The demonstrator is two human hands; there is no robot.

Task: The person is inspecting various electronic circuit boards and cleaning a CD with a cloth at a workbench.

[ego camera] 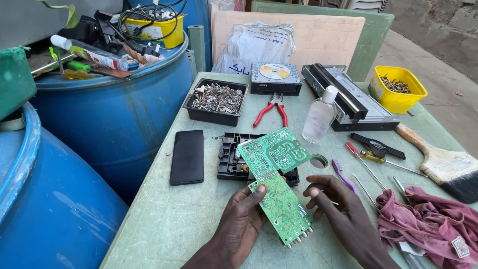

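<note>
My left hand (238,224) holds a long green circuit board (283,206) by its left edge, thumb on its upper corner. The board lies tilted, with metal connectors at its lower end. My right hand (343,211) hovers just right of this board with fingers spread, holding nothing. A second, wider green circuit board (273,152) rests above it, lying partly over a black plastic frame (228,159) on the green table (164,224).
A black phone (187,157) lies left of the frame. Behind are a black tray of screws (216,101), red pliers (272,110), a clear bottle (319,115), disc drives (275,78), a yellow tub (398,89). Screwdrivers (366,167), a paintbrush (443,164), a red rag (428,221) lie right. Blue barrels (109,119) stand left.
</note>
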